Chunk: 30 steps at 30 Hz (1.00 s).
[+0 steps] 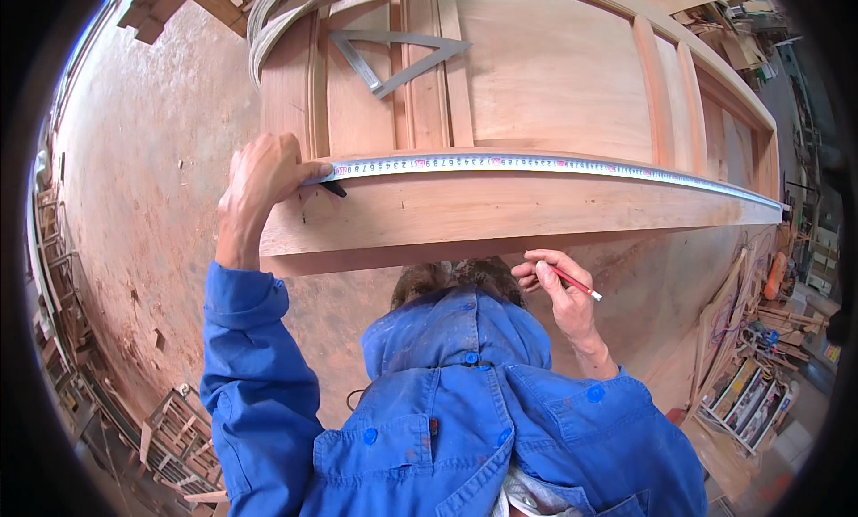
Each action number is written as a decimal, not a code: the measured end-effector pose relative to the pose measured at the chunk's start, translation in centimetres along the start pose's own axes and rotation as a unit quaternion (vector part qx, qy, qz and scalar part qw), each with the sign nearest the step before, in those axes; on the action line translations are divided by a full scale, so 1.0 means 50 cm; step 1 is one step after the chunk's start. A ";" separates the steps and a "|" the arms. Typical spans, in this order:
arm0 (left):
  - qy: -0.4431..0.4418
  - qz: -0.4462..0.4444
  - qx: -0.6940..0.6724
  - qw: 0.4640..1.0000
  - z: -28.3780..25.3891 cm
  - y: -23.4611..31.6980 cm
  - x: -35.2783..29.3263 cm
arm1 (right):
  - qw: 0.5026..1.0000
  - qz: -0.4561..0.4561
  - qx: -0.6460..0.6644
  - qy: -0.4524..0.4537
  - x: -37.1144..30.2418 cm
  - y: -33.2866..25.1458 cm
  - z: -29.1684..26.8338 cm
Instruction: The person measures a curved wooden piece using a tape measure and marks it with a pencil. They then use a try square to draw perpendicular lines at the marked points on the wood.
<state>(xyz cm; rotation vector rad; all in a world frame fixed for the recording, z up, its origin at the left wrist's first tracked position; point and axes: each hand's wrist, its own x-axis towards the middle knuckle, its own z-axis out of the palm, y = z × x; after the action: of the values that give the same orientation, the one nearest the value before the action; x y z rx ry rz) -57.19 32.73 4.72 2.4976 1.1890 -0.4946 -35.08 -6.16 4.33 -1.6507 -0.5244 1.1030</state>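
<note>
A long wooden frame member (500, 209) runs across in front of me, part of a wooden panel (554, 79). Stretched along its upper face lies a metal measuring tape (536, 166), reaching the far right end. My left hand (261, 182) is closed on the tape's left end, its thumb at the blade; whatever sits in the palm is hidden. Just below the thumb a small black piece (334, 188) pokes out. Nearer my body, my right hand (563, 289) holds a red pencil (576, 282) between its fingers, apart from the wood.
A metal triangular square (393, 57) rests on the panel's slats. Curved wooden strips (268, 25) lie at its upper left corner. Timber pieces (183, 437) are stacked on the floor at lower left. On the right stand a toolbox-like tray (749, 401) and loose boards (715, 320).
</note>
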 end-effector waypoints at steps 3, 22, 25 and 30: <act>-0.049 -0.001 -0.086 0.995 -0.035 0.012 -0.062 | 0.994 0.068 0.072 -0.038 -0.015 0.015 -0.020; -0.201 -0.022 -0.191 0.960 0.140 0.415 -0.307 | 0.905 -0.119 0.361 0.193 -0.065 0.034 -0.430; -0.178 0.032 -0.223 0.958 0.158 0.444 -0.319 | 0.843 -0.070 0.520 0.118 -0.087 -0.033 -0.405; -0.215 0.022 -0.194 0.957 0.179 0.512 -0.296 | 0.826 0.040 0.562 0.005 -0.092 0.004 -0.349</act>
<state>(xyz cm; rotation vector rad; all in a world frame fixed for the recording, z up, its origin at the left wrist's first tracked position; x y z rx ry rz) -47.23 3.54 7.04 1.9511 0.9487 -0.6762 -22.36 -18.71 6.75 -0.6192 0.2320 1.1163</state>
